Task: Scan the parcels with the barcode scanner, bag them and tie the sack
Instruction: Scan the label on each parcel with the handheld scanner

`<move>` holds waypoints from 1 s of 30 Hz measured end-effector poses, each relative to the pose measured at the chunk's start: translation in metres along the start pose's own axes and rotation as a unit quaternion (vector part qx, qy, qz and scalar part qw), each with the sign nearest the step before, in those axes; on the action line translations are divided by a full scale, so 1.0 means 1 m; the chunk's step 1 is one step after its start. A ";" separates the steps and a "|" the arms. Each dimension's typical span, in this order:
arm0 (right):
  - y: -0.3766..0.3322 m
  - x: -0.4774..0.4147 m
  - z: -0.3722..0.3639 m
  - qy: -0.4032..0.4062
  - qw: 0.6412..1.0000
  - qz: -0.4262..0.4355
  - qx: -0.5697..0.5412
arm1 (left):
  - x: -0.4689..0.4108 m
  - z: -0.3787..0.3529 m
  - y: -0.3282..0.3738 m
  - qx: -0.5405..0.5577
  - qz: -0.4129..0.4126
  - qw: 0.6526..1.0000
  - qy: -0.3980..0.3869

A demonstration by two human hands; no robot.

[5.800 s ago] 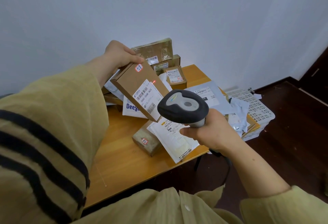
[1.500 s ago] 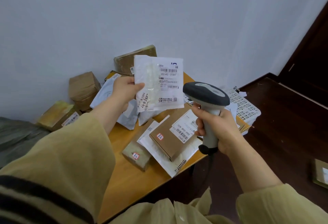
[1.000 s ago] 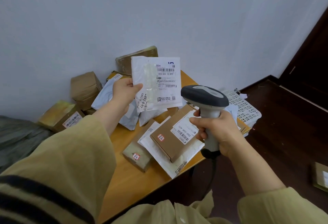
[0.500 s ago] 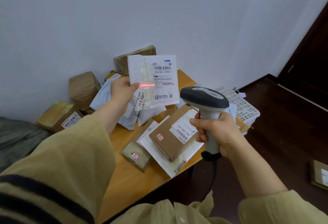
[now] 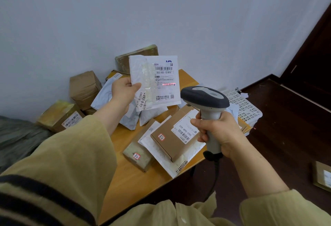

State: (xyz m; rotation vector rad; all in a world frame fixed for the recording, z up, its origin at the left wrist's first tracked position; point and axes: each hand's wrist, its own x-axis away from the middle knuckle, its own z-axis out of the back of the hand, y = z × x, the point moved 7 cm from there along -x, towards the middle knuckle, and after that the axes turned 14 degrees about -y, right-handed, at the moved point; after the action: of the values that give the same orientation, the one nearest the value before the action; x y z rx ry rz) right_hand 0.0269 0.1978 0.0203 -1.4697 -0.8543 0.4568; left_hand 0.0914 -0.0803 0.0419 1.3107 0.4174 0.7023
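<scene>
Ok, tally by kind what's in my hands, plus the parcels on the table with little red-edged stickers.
White mailer in left hand: 1
Barcode scanner in right hand: 1
Stickered flat brown box: 1
Stickered taped parcel: 1
Total: 4

Bare table (image 5: 125,186) at near edge: room for me to pass. Farther on, small taped parcel (image 5: 138,156), flat brown box (image 5: 170,143), mailer heap (image 5: 129,118) block my way.

We hold a mailer (image 5: 155,80) up in our left hand (image 5: 123,94) above the far part of the table (image 5: 129,177). The scanner (image 5: 205,98) in our right hand (image 5: 217,132) is to its right and nearer us. Below on the table, a flat box (image 5: 172,139) lies on an envelope (image 5: 179,165), with a small parcel (image 5: 138,156) just to its left. A basket (image 5: 245,105) sits right of the table, and piled boxes (image 5: 84,88) sit to its left by the wall.
</scene>
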 end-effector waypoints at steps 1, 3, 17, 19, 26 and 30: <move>0.000 0.000 0.000 -0.001 1.000 -0.001 0.001 | 0.000 0.000 -0.001 0.004 0.001 1.000 0.001; 0.002 0.001 -0.001 -0.003 1.000 -0.004 0.001 | 0.000 0.000 -0.002 0.006 0.005 1.000 0.001; 0.005 -0.003 0.000 0.002 1.000 -0.015 0.020 | 0.001 -0.004 -0.009 0.013 0.021 1.000 -0.005; 0.006 -0.005 0.000 0.003 1.000 -0.016 0.021 | 0.001 -0.005 -0.012 0.012 0.028 0.999 -0.009; 0.011 -0.007 0.005 0.017 0.999 -0.017 -0.025 | 0.001 -0.017 -0.028 0.028 0.075 0.996 -0.028; 0.022 -0.007 0.022 0.055 0.995 -0.032 -0.074 | 0.011 -0.046 -0.059 0.085 0.148 0.983 -0.067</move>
State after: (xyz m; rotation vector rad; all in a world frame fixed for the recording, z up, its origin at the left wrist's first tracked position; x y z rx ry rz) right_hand 0.0118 0.2094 -0.0046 -1.5826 -0.8587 0.2667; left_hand 0.0838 -0.0450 -0.0245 1.5912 0.1757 0.8320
